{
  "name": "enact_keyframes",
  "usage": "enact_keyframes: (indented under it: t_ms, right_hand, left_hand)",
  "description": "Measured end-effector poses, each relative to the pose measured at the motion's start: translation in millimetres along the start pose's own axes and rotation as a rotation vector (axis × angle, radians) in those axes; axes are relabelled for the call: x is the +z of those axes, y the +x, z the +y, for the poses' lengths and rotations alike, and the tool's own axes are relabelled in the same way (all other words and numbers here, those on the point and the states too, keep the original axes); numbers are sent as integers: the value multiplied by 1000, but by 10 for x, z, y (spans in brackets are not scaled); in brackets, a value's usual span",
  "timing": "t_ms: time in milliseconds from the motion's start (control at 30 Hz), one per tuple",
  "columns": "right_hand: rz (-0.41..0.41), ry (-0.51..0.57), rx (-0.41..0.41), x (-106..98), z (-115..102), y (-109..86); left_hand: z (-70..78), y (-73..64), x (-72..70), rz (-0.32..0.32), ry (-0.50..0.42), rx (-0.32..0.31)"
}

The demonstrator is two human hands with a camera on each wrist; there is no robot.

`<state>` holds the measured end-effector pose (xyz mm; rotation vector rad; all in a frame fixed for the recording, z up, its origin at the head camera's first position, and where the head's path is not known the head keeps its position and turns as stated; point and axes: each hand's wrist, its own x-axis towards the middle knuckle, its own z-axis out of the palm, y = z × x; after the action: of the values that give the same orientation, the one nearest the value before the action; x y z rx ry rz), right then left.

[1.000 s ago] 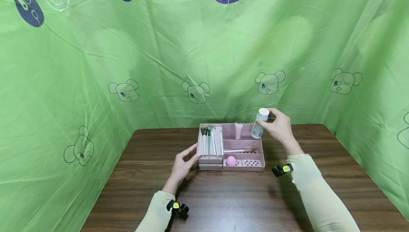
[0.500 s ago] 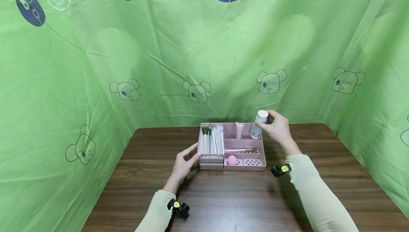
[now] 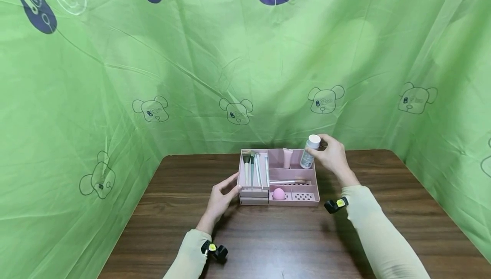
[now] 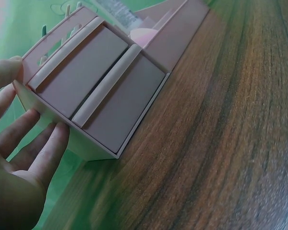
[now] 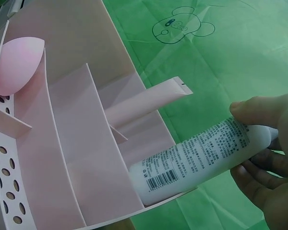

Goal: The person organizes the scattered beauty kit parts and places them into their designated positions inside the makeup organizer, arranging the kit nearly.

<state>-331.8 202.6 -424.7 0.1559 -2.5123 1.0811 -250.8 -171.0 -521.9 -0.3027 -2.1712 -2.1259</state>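
A pink makeup organizer (image 3: 293, 203) stands on the table, with two drawers (image 4: 120, 103) on its left part. My left hand (image 3: 219, 200) rests against its left side, fingers fairly straight on the wall and thumb at the upper front corner. My right hand (image 3: 333, 156) grips a white bottle (image 3: 308, 158) with printed text and a barcode near its upper end. The bottle's base is inside the back right compartment, and the bottle leans slightly. Beside it, a pink tube (image 5: 144, 101) stands in the neighbouring back compartment.
Makeup brushes (image 3: 252, 170) lie in the organizer's left top tray; thin brushes (image 3: 287, 181) lie in its middle compartment. A pink makeup sponge (image 3: 278, 193) sits in a front compartment. Green cloth (image 3: 192, 78) hangs behind the brown wooden table (image 3: 261, 240).
My right hand has lowered the bottle slightly and shifted it a little left within the back right compartment. The left hand stays at the organizer's side.
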Motion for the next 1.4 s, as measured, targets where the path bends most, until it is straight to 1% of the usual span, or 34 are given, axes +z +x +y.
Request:
enact_keyframes:
  t_ms: [167, 300, 433, 600, 667, 733, 800, 900, 967, 1067, 1133, 1267, 1367, 1400]
  right_hand:
    - [-19, -7, -3, 29, 26, -14]
    - [-24, -11, -5, 42, 40, -14]
    - [-40, -21, -1, 64, 68, -17]
    - [-65, -47, -15, 123, 141, -48]
    - [-72, -25, -14, 148, 166, -65]
    - [-70, -1, -20, 166, 181, -71]
    - [-70, 22, -22, 179, 187, -57]
    - [-68, 30, -21, 191, 202, -36]
    - [-75, 27, -13, 196, 208, -31]
    - [-76, 27, -4, 203, 212, -41]
    - [-77, 31, -2, 205, 206, -41]
    - [-80, 37, 1, 202, 190, -38]
    - [-85, 35, 2, 193, 181, -40]
    - [-85, 33, 3, 191, 180, -41]
  left_hand:
    - [14, -6, -1, -17, -18, -21]
    - [42, 2, -3, -25, -2, -22]
    - [39, 1, -3, -14, -1, -25]
    - [-8, -6, 4, 5, -4, -30]
    - [-13, -9, 8, 0, -9, -18]
    - [69, -27, 19, -12, -11, -23]
    - [73, -23, 22, -11, -17, -15]
    - [66, -12, 24, -9, -6, -16]
    - [-11, 8, 16, -1, -7, -12]
    - [36, -7, 19, -17, -6, -21]
    - [114, -27, 24, -27, -12, -24]
    - [265, -68, 35, -45, 1, -10]
    - [287, -72, 32, -45, 15, 0]
    - [265, -64, 28, -44, 14, 2]
